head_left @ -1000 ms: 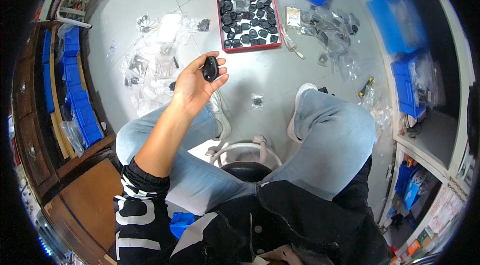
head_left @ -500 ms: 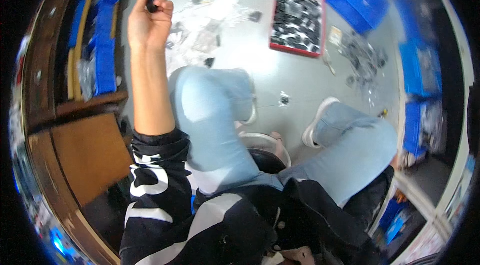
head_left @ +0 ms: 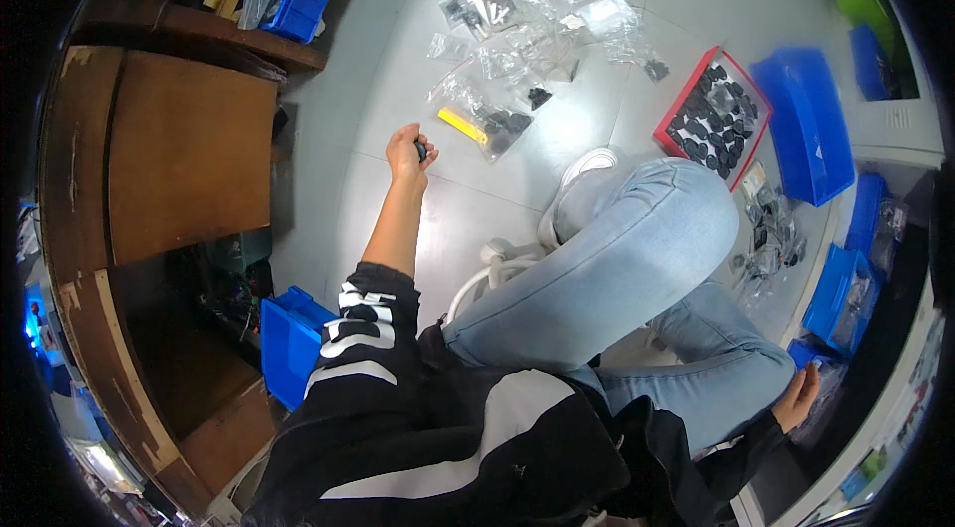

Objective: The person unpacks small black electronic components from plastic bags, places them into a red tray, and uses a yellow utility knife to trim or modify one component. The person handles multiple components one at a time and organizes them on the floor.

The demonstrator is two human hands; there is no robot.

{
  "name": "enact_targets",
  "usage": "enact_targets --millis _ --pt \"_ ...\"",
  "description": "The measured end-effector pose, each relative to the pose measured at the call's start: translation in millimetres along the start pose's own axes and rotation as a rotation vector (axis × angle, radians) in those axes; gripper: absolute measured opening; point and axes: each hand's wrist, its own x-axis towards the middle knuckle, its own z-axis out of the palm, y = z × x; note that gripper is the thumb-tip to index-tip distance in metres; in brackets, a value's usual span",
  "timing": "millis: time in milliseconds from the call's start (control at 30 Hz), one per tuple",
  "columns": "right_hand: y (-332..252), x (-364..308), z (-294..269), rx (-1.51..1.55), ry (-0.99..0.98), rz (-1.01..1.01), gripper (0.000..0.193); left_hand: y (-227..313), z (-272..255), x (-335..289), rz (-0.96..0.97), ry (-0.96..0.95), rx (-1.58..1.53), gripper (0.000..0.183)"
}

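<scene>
My left hand (head_left: 408,153) is raised over the grey floor, its fingers curled round a small black rounded piece (head_left: 421,150). Most of that piece is covered by the fingers, so its exact kind does not show. Clear plastic bags (head_left: 502,60) with small dark and white parts lie on the floor beyond this hand, and a yellow strip (head_left: 463,125) rests on the nearest one. At the lower right, my right hand (head_left: 798,398) is beside my knee, near a small blue bin (head_left: 818,356). Its fingers look stretched out, with nothing seen in them.
A red-rimmed tray (head_left: 665,132) of many black pieces sits on the floor beside a large blue bin (head_left: 808,129). More bagged parts (head_left: 771,234) lie near it. A brown wooden cabinet (head_left: 189,159) stands at left, with another blue bin (head_left: 290,343) below. Blue bins line the right shelf.
The view has turned left, and my legs have swung to the right in it. My left hand, still round the black piece, now appears lower and further right. My right hand has come into view.
</scene>
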Motion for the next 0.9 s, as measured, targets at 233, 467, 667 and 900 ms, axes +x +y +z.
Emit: enact_targets --millis 233,467,667,900 --pt "-14.3 9.3 13.8 0.036 -0.014 -0.098 0.03 4.7 74.6 41.5 0.139 -0.265 0.283 0.023" --pt "4.0 17.4 -3.5 -0.129 0.048 0.038 0.029 -31.3 178.1 82.4 0.225 -0.379 0.675 0.041" --pt "18.9 10.1 -28.0 -0.264 0.1 0.21 0.029 -76.5 261.7 112.6 0.11 -0.373 0.925 0.048" --pt "-28.6 13.2 4.4 -0.436 0.188 0.065 0.032 -106.9 278.1 106.5 0.306 -0.31 0.926 0.038"
